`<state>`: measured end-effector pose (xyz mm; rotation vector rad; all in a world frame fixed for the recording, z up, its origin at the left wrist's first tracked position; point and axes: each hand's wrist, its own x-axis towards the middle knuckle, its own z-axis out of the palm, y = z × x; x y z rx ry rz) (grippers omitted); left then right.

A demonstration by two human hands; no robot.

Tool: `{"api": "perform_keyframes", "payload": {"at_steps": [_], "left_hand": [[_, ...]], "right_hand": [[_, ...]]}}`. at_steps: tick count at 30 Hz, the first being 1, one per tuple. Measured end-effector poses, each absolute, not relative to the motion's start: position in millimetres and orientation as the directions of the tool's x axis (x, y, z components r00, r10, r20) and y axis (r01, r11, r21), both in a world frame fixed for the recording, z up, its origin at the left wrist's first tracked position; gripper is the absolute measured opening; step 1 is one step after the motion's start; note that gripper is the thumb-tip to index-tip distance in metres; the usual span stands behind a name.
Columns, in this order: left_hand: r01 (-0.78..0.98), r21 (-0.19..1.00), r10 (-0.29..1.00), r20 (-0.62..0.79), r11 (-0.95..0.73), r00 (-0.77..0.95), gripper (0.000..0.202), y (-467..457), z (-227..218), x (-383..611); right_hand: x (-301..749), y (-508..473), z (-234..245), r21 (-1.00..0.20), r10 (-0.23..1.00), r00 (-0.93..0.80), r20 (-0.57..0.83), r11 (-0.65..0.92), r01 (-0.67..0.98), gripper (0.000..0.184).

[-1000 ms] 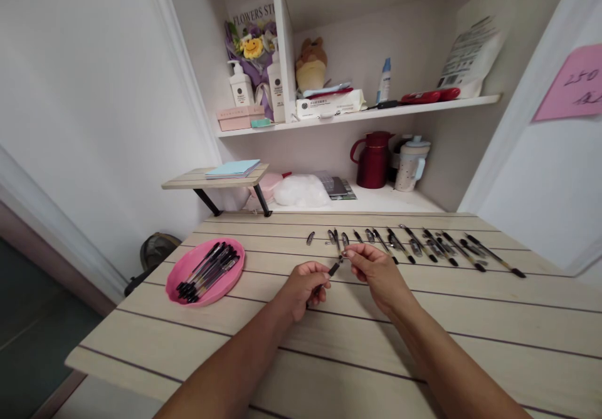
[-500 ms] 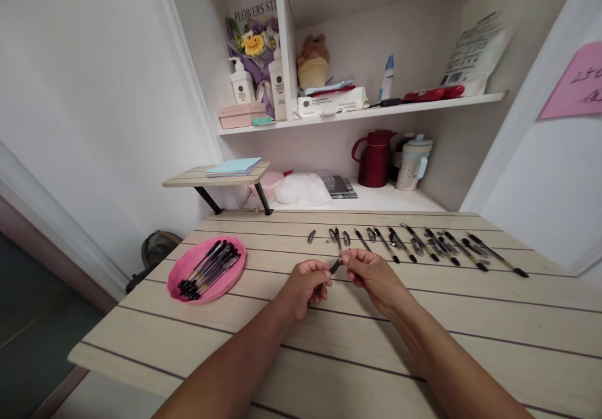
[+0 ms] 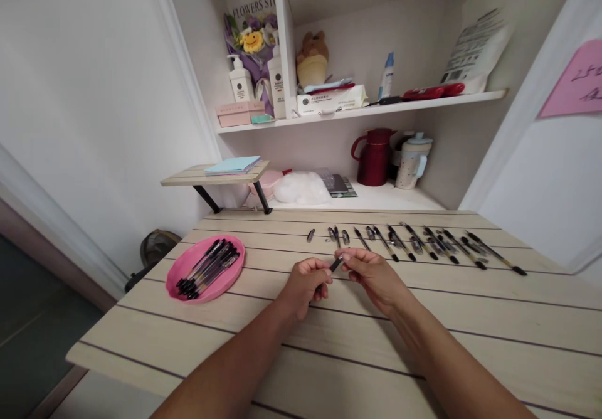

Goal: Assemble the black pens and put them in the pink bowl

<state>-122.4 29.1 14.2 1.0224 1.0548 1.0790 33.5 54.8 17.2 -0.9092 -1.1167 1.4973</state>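
Above the middle of the table, my left hand (image 3: 308, 287) is closed round a black pen (image 3: 335, 265), which slants up to the right. The thumb and fingers of my right hand (image 3: 369, 275) pinch at the pen's upper end; its very tip is hidden by them. Beyond my hands a row of uncapped black pens (image 3: 496, 253) lies slanted across the table. Small clear caps, such as a loose cap (image 3: 311, 236) at the row's left end, lie among them. To my left, a pink dish (image 3: 177, 270) holds several pens (image 3: 209, 270) in a heap.
The slatted wooden table (image 3: 301, 356) reaches back to a white shelf unit (image 3: 399, 108). A small raised stand (image 3: 188, 175) with blue paper (image 3: 234, 165) is at the back left. A red jug (image 3: 375, 159) and a pale tumbler (image 3: 412, 162) stand behind the pens.
Both hands stay almost in place on the pen. A little more of its dark barrel shows between them, and the view has shifted slightly.
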Motion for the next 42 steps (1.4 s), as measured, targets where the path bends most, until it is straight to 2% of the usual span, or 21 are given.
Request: {"api": "perform_keyframes", "payload": {"at_steps": [5, 11, 14, 21, 26, 29, 35, 42], "left_hand": [[-0.2, 0.963, 0.976, -0.154, 0.183, 0.151, 0.023, 28.7, 13.5, -122.0], [-0.279, 0.912, 0.916, -0.195, 0.301, 0.349, 0.027, 27.7, 13.9, -125.3], [-0.306, 0.9, 0.905, -0.181, 0.31, 0.384, 0.027, 27.5, 14.3, -126.0], [-0.28, 0.93, 0.952, -0.166, 0.238, 0.256, 0.025, 26.4, 15.8, -121.3], [-0.163, 0.979, 0.989, -0.102, 0.119, 0.111, 0.022, 26.0, 14.0, -116.7], [-0.132, 0.987, 0.992, -0.077, 0.091, 0.104, 0.021, 26.2, 13.4, -116.2], [-0.201, 0.97, 0.988, -0.115, 0.134, 0.1, 0.02, 25.8, 15.2, -116.8], [-0.172, 0.979, 0.988, -0.088, 0.11, 0.127, 0.02, 26.1, 14.4, -117.8]], "right_hand": [[28.3, 53.0, 18.7, -0.967, 0.991, -0.132, 0.026, -0.008, -0.253, 0.035], [27.4, 51.4, 21.0, -0.968, 0.982, -0.178, 0.062, 0.016, -0.25, 0.038], [26.6, 50.5, 22.2, -0.963, 0.983, -0.18, 0.046, -0.005, -0.27, 0.038], [24.4, 49.0, 24.9, -0.979, 0.993, -0.1, 0.064, 0.043, -0.201, 0.04], [25.0, 51.4, 18.9, -0.986, 0.993, -0.046, 0.107, 0.1, -0.132, 0.035], [26.5, 51.7, 18.5, -0.988, 0.994, -0.065, 0.087, 0.078, -0.136, 0.034], [30.8, 49.9, 22.8, -0.953, 0.986, -0.162, 0.033, -0.017, -0.303, 0.038], [29.3, 53.4, 15.6, -0.959, 0.991, -0.128, 0.03, -0.008, -0.282, 0.028]]}}
